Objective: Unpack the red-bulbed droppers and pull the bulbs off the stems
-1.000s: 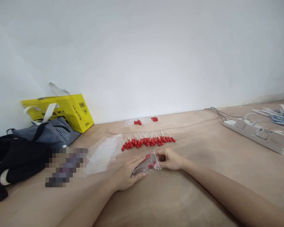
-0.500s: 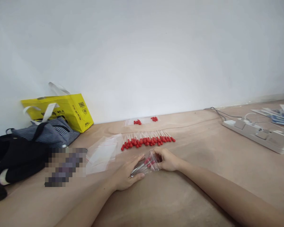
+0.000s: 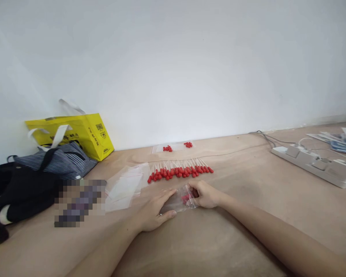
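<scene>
A small clear plastic bag (image 3: 177, 204) lies on the table between my two hands, with red-headed sticks (image 3: 186, 198) showing inside its right part. My right hand (image 3: 205, 195) is closed, thumb and fingers pinching the bag's right end next to the red heads. My left hand (image 3: 154, 211) lies low at the bag's left end, thumb and fingers spread along its edges. Just beyond the hands is a row of loose sticks with red heads (image 3: 180, 172), their pale shafts pointing toward the wall.
Flat clear bags (image 3: 125, 188) lie left of the row. Two bagged groups of red-headed sticks (image 3: 167, 148) rest by the wall. A yellow bag (image 3: 99, 134), striped bag (image 3: 66, 159) and black bag (image 3: 25, 192) stand left. At right are a power strip (image 3: 311, 163) with cables and packets (image 3: 340, 140).
The red heads inside the bag have shifted slightly right, toward my right fingers. A bright silvery streak seen in the bag near my left hand has gone. Both hands stay almost in place.
</scene>
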A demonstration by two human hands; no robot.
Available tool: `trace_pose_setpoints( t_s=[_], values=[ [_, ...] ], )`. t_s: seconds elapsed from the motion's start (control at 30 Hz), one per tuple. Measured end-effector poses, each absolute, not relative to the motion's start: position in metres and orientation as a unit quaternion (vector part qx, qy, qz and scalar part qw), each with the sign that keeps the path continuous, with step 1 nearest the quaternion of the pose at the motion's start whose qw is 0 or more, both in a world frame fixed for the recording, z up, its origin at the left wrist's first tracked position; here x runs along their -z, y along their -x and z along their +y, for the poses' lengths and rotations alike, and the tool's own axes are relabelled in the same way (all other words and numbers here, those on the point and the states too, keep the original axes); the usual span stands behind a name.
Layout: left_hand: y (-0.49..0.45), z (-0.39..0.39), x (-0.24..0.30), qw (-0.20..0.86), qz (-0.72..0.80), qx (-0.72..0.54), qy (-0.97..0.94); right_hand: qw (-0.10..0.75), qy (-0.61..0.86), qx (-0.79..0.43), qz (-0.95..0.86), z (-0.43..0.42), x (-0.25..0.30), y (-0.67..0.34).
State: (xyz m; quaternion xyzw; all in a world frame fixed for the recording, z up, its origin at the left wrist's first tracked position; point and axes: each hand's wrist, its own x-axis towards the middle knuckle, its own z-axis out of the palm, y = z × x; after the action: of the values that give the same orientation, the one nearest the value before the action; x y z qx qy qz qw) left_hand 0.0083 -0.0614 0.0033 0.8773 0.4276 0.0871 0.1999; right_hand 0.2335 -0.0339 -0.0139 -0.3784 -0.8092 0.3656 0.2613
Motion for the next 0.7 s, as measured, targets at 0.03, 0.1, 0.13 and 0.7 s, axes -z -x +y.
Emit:
trace_pose_setpoints(
  t_s=[0.03,0.1,0.13,0.7],
  values=[
    [-0.008,-0.061,-0.003,0.202,0.426,-0.090,-0.877,0.263,0.369,-0.387,-0.803,-0.033,0.015,-0.235],
    [-0.008,-0.062,-0.003,0.204,0.424,-0.094,-0.877,0.268,0.352,-0.427,-0.788,-0.029,0.015,-0.241],
    [-0.008,-0.062,-0.004,0.205,0.424,-0.093,-0.877,0.270,0.348,-0.444,-0.780,-0.026,0.014,-0.246],
    [-0.009,-0.063,-0.007,0.201,0.433,-0.081,-0.875,0.539,0.531,-0.083,-0.649,0.027,0.028,-0.310]
  ],
)
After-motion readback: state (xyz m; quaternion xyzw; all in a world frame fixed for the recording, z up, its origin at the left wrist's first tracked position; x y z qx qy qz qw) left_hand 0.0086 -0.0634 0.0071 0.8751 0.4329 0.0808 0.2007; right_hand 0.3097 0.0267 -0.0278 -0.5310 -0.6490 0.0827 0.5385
